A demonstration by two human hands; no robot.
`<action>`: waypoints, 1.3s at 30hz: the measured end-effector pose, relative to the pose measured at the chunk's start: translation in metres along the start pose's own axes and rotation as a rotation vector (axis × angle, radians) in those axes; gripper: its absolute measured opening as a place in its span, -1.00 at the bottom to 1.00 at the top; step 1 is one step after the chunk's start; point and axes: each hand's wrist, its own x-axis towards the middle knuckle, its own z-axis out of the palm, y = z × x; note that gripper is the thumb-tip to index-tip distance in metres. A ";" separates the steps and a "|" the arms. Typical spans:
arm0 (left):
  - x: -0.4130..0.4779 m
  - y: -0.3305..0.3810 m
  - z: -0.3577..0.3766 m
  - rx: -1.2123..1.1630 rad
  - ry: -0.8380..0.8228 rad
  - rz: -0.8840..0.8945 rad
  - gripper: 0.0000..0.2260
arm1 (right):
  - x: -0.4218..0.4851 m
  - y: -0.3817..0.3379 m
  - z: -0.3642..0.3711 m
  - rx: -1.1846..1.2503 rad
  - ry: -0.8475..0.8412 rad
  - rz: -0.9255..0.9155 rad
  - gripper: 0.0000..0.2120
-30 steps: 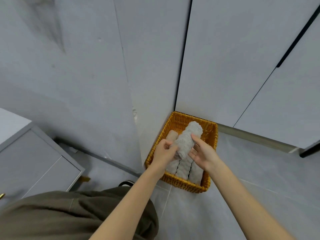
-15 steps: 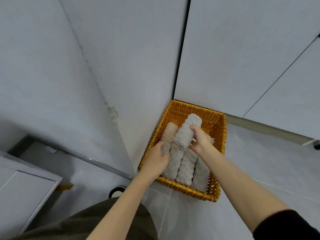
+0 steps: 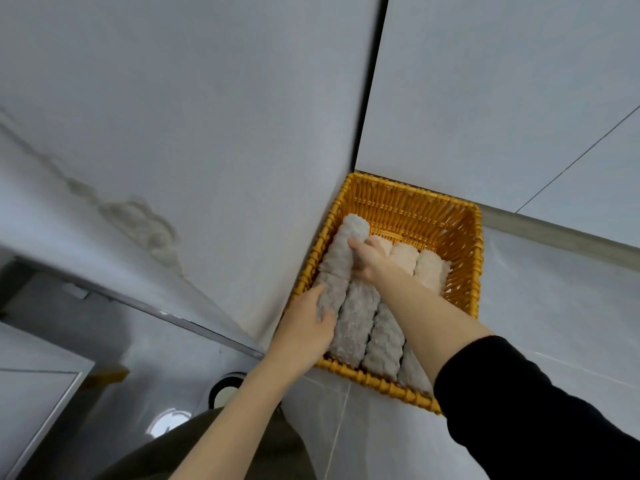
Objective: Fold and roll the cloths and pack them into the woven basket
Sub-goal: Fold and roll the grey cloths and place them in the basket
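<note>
Far left, near edge: grey cabinet (image 3: 38,386); right of it a round drain (image 3: 227,393) in the floor, beside an olive garment (image 3: 221,455); rough patch (image 3: 138,220) on the wall above. Left hand (image 3: 304,327) grips the near end of a grey roll (image 3: 341,261), thumb on top, fingers curled round; right hand (image 3: 367,259) grips the same roll nearer its far end, thumb across it. Roll runs near-to-far along the left wall of the basket (image 3: 415,206); cannot tell if it rests on the bottom. Right of it, three more grey rolls (image 3: 356,327) side by side at the near end; pink rolls (image 3: 429,271) at the far end; basket sits on the floor in the wall corner; right forearm crosses the rolls; black sleeve (image 3: 536,410) near right.
</note>
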 end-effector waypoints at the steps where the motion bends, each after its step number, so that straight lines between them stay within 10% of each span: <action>1: 0.001 -0.001 0.000 -0.002 -0.003 -0.008 -0.55 | 0.003 0.004 0.003 -0.045 0.003 -0.015 -0.44; 12: 0.000 -0.001 0.003 0.034 0.013 0.022 -0.56 | -0.002 0.007 -0.004 -1.094 0.119 -0.779 -0.47; 17: -0.001 0.000 0.001 0.060 0.009 0.020 -0.55 | -0.008 0.025 -0.012 -1.405 -0.152 -0.604 -0.19; 39: -0.081 0.039 -0.036 -0.059 0.069 0.041 -0.63 | -0.209 -0.012 -0.029 -0.885 -0.190 -0.720 -0.78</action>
